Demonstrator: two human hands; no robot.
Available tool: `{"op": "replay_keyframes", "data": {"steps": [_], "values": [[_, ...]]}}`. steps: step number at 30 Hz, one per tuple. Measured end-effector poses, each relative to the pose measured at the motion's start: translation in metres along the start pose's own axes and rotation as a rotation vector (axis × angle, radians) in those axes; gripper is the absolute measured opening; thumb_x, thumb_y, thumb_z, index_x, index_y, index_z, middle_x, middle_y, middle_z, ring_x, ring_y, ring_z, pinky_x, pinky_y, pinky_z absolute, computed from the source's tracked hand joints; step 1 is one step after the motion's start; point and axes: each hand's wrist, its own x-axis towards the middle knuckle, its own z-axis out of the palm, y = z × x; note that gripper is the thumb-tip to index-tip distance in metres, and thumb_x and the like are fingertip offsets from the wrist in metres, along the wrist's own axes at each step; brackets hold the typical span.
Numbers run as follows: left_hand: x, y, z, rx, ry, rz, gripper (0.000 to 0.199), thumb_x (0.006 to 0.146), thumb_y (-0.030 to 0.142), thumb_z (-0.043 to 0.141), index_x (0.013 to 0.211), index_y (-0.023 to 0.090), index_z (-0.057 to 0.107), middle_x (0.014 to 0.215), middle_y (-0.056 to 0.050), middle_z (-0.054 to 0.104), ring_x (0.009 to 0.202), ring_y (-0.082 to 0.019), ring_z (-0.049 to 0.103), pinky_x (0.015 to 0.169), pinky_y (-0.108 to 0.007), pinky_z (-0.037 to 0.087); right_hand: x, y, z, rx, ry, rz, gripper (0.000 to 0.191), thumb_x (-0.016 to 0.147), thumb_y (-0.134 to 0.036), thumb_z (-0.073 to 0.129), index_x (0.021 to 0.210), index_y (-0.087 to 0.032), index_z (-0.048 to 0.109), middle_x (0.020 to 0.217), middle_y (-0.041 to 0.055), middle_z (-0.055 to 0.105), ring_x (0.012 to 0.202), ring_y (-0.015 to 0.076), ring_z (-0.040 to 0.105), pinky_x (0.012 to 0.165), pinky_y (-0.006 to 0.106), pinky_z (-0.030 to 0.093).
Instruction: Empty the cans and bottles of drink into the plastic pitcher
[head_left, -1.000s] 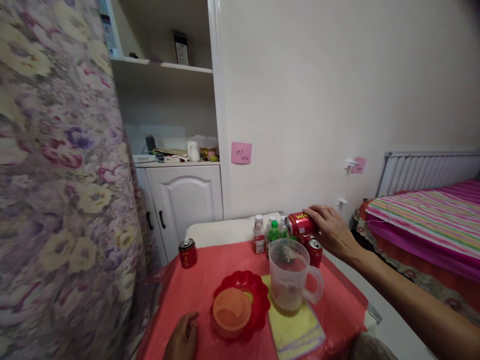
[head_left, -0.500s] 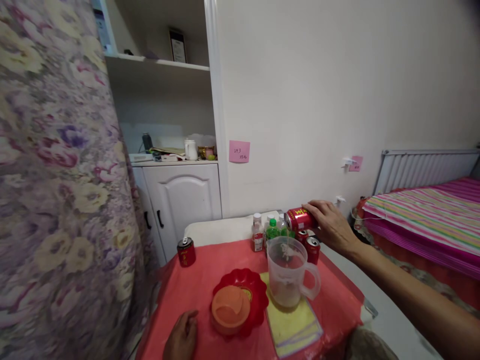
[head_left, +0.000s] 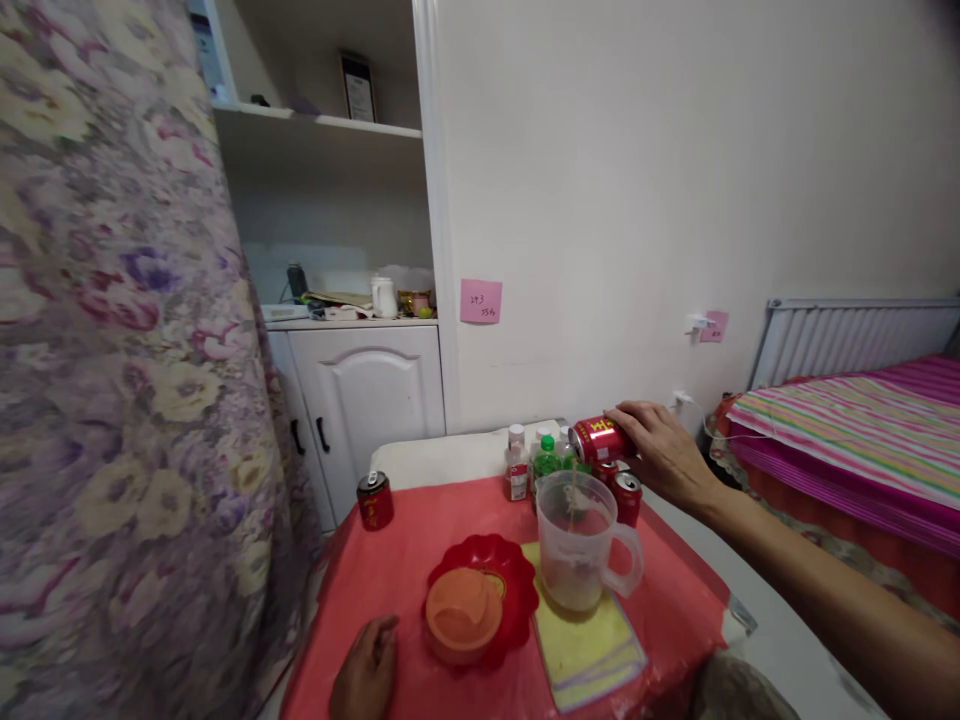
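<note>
My right hand is wrapped round a red can, tipped on its side above a clear plastic jug. A thin stream runs from the can's mouth into the jug, where a little liquid lies at the bottom. The jug stands on a yellow cloth. My left hand rests on the red table cover, its fingers curled; what they hold, if anything, is hidden. Right of it, an orange lidded bowl sits in a red scalloped dish.
A dark red can stands at the table's left. Behind the jug are several small bottles, some with green caps, and an opened red can. A floral curtain hangs at left; a bed is at right.
The stream from the tipped can shows more clearly. Both hands hold nearly the same places; the whole view has shifted slightly.
</note>
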Motion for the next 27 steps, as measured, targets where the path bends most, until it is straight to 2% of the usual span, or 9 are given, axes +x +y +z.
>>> {"op": "replay_keyframes", "data": {"steps": [17, 22, 27], "values": [[0.0006, -0.0028, 0.0006, 0.013, -0.022, -0.005, 0.036, 0.079, 0.045, 0.044, 0.092, 0.023, 0.07, 0.103, -0.008, 0.078, 0.092, -0.024, 0.074, 0.078, -0.032, 0.058, 0.0001, -0.0033, -0.0009, 0.006, 0.001, -0.016, 0.044, 0.087, -0.012, 0.059, 0.13, -0.014, 0.053, 0.122, 0.0166, 0.059, 0.11, 0.0297, 0.052, 0.093, 0.043, 0.05], [0.0006, -0.0029, -0.0003, 0.001, -0.007, 0.004, 0.033, 0.079, 0.044, 0.045, 0.088, 0.024, 0.07, 0.098, -0.006, 0.08, 0.087, -0.023, 0.075, 0.075, -0.031, 0.058, 0.0005, -0.0024, 0.0032, 0.015, 0.004, -0.029, 0.045, 0.087, -0.012, 0.057, 0.132, -0.016, 0.052, 0.123, 0.0163, 0.059, 0.112, 0.0297, 0.052, 0.094, 0.044, 0.049], [-0.0011, 0.0, -0.0018, -0.004, 0.018, 0.012, 0.033, 0.078, 0.043, 0.046, 0.088, 0.024, 0.071, 0.1, -0.007, 0.08, 0.091, -0.024, 0.075, 0.079, -0.033, 0.059, 0.0009, -0.0026, 0.0072, 0.024, 0.003, -0.036, 0.046, 0.088, -0.015, 0.056, 0.133, -0.018, 0.052, 0.124, 0.0158, 0.06, 0.112, 0.0304, 0.054, 0.094, 0.046, 0.049]]}}
